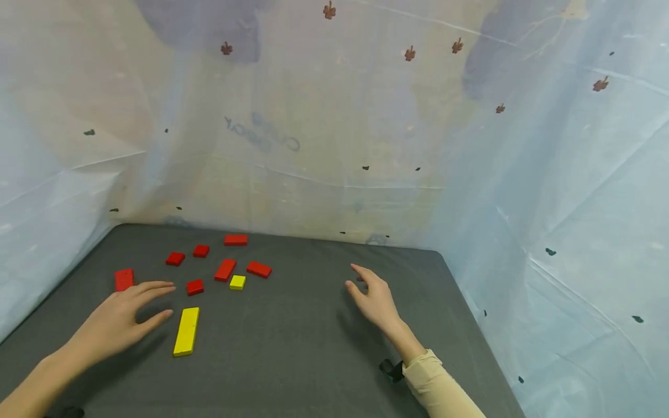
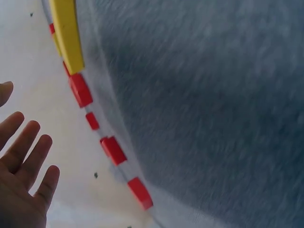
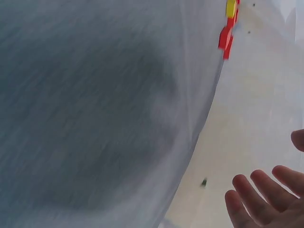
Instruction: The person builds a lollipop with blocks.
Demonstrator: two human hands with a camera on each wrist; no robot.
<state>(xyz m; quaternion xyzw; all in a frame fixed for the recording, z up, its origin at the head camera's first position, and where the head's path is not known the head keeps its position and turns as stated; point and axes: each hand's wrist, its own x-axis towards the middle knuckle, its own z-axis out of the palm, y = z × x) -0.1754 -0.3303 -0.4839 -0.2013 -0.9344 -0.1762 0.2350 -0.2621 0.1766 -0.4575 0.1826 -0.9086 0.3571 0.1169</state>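
My left hand (image 1: 122,319) hovers over the left part of the table, fingers apart and holding nothing. Just right of its thumb lies a long yellow block (image 1: 186,332). Partly behind that hand is a red block (image 1: 124,280), and a small red block (image 1: 195,287) lies beyond its fingertips. Farther back, several red blocks (image 1: 225,270) are scattered around a small yellow block (image 1: 237,283). My right hand (image 1: 375,299) is held above the right side of the table, fingers loosely bent, with nothing in it. In the left wrist view, the left hand's spread fingers (image 2: 35,159) show at the lower left.
Dark grey cloth covers the table (image 1: 292,348). A pale plastic sheet (image 1: 313,145) with printed leaves hangs behind the back edge and along both sides. A dark strap (image 1: 391,370) sits at my right wrist, beside a light sleeve (image 1: 439,386).
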